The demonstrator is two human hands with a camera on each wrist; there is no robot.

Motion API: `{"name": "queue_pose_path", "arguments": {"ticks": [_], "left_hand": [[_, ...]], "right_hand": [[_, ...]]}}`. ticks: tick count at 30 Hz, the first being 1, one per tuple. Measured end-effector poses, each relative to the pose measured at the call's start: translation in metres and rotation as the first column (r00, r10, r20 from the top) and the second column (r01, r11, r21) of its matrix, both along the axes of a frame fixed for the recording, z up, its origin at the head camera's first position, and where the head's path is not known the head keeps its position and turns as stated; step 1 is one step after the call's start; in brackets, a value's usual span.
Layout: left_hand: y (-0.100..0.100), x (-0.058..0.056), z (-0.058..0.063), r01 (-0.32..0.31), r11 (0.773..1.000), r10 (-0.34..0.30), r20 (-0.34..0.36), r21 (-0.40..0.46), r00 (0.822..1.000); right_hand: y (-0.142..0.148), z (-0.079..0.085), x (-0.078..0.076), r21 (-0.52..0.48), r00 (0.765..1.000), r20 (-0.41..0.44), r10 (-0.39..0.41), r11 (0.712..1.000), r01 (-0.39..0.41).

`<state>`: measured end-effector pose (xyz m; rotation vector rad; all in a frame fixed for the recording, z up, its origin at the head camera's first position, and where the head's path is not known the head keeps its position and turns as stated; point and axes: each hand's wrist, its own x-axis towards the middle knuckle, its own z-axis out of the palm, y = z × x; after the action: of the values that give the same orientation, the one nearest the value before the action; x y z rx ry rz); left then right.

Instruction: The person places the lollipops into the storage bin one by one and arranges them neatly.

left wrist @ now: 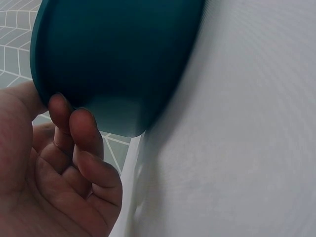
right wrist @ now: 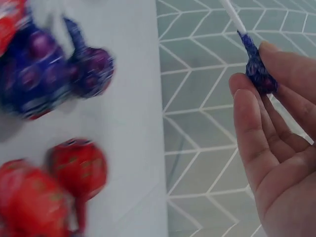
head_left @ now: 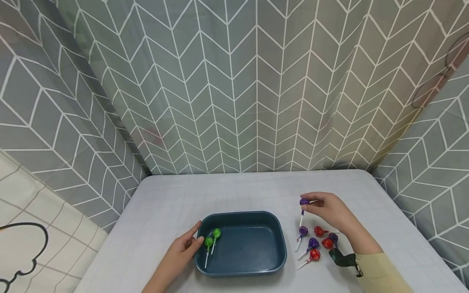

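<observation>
The left hand (head_left: pixel 181 250) grips the tray (head_left: pixel 249 252) at nine o'clock, seemingly to steady it; green pops (head_left: pixel 209 241) lie inside there. Toward two, the right hand (head_left: pixel 326 208) pinches a purple pop (head_left: pixel 304 201) by its head, likely for firmness; loose pops (head_left: pixel 313 243) lie at three.

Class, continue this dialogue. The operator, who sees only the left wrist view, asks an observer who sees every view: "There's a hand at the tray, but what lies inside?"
Observer: Two green lollipops, near the left end of the tray.
Operator: And the right hand?
Observer: It pinches a purple lollipop by its wrapped head.
Operator: Any others on the table?
Observer: Yes, three red lollipops lie to the right of the tray.
</observation>
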<state>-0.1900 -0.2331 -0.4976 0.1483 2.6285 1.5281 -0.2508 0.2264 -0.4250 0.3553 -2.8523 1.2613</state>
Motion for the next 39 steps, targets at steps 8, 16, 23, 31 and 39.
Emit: {"name": "queue_pose_path", "arguments": {"ticks": [8, 16, 23, 31, 39], "left_hand": [[-0.001, -0.001, -0.002, -0.004, 1.0, 0.004, 0.002, -0.005, 1.0], [-0.001, -0.001, -0.004, 0.011, 1.0, -0.011, 0.0, 0.006, 1.0], [0.0, 0.001, -0.002, 0.021, 1.0, -0.021, 0.005, 0.019, 1.0], [-0.001, 0.002, -0.001, 0.018, 1.0, -0.018, 0.003, 0.021, 1.0], [-0.001, 0.001, 0.0, 0.023, 1.0, -0.023, -0.001, 0.003, 1.0]], "right_hand": [[-0.028, 0.026, -0.004, -0.021, 0.993, 0.008, 0.12, 0.993, -0.12], [-0.062, 0.039, -0.009, 0.019, 0.972, 0.008, 0.234, 0.972, -0.234], [-0.086, 0.041, -0.014, 0.061, 0.946, -0.01, 0.323, 0.945, -0.322], [-0.115, 0.043, -0.014, 0.074, 0.911, 0.004, 0.412, 0.908, -0.411], [-0.144, 0.036, -0.016, 0.085, 0.868, 0.009, 0.497, 0.864, -0.495]]}}
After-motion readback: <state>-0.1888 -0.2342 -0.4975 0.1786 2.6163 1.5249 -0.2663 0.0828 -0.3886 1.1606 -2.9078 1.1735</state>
